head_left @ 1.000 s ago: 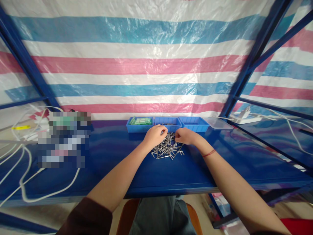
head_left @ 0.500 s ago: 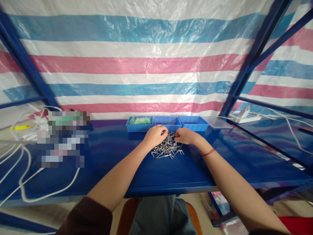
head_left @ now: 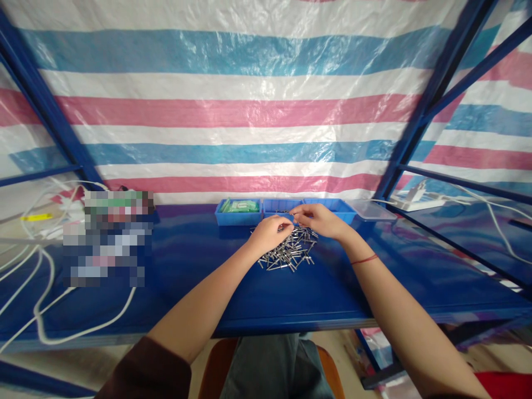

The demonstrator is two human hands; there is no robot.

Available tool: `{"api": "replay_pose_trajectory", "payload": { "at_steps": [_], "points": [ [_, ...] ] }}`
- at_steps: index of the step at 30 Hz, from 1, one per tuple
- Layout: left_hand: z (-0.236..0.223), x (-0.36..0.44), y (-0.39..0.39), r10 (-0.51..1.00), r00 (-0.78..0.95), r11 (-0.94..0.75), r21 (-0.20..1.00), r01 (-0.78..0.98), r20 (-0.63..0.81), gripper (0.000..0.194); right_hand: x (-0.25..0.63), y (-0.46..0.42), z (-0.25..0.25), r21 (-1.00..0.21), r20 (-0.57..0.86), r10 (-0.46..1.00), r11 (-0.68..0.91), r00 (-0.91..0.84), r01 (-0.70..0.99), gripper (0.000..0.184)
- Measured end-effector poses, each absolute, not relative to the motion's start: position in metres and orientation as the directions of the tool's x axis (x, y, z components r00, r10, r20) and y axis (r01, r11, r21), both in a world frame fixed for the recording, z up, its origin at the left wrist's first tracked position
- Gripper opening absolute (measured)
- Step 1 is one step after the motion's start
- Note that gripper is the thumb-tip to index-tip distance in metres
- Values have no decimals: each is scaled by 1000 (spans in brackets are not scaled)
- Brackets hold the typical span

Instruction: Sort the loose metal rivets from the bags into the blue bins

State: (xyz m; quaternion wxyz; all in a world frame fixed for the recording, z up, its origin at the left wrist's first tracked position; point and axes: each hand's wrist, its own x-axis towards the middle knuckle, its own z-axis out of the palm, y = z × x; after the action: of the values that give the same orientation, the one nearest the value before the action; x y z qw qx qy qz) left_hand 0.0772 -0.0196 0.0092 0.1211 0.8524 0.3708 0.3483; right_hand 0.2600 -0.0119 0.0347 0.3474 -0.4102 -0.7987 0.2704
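Observation:
A loose pile of silvery blind rivets [head_left: 286,252] lies on the blue tabletop. My left hand [head_left: 271,233] hovers over the pile's upper left side, thumb and fingers closed in a pinch. Just right of it, my right hand [head_left: 318,220] is also pinched, with its fingertips close to those of the left. What either hand holds is too small to make out. Behind them stands the middle blue bin [head_left: 284,205], with some rivets inside, partly covered by my right hand.
The left bin [head_left: 220,213] holds green packets [head_left: 240,205]; the right bin [head_left: 347,212] is beside the middle one. Farther right lie a clear plastic lid [head_left: 374,210] and a white power strip [head_left: 419,200]. White cables [head_left: 50,277] run over the table's left.
My right hand has lifted from the right side of the pile and moved up beside my left fingertips. My left hand has shifted slightly right and down.

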Motion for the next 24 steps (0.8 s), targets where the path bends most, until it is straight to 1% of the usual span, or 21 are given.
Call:
{"api": "replay_pose_trajectory", "payload": {
  "at_steps": [2, 5, 8, 10, 13, 17, 20, 24],
  "points": [
    [10, 79, -21, 754, 444, -656, 547, 519, 483, 23, 255, -13, 34, -787, 329, 862, 476, -386, 392, 20],
    [11, 80, -21, 827, 362, -561, 671, 484, 430, 27, 248, -17, 36, -880, 294, 903, 384, -314, 279, 21],
    [10, 80, -19, 853, 335, -515, 742, 428, 400, 29, 244, -21, 38, -917, 266, 926, 329, -267, 227, 24],
    [8, 80, -17, 851, 331, -517, 763, 387, 409, 28, 242, -21, 39, -915, 267, 933, 323, -240, 241, 26],
    [4, 81, -13, 850, 308, -520, 778, 353, 428, 26, 241, -19, 37, -872, 330, 920, 383, -211, 304, 28],
    [1, 82, -11, 849, 308, -520, 779, 350, 429, 23, 239, -16, 35, -759, 469, 848, 530, -247, 378, 22],
    [2, 80, -11, 857, 288, -510, 783, 357, 427, 21, 240, -18, 37, -697, 497, 824, 566, -273, 441, 18],
    [10, 77, -11, 868, 206, -496, 798, 342, 451, 16, 247, -21, 41, -620, 504, 808, 584, -305, 524, 16]
  ]
}}
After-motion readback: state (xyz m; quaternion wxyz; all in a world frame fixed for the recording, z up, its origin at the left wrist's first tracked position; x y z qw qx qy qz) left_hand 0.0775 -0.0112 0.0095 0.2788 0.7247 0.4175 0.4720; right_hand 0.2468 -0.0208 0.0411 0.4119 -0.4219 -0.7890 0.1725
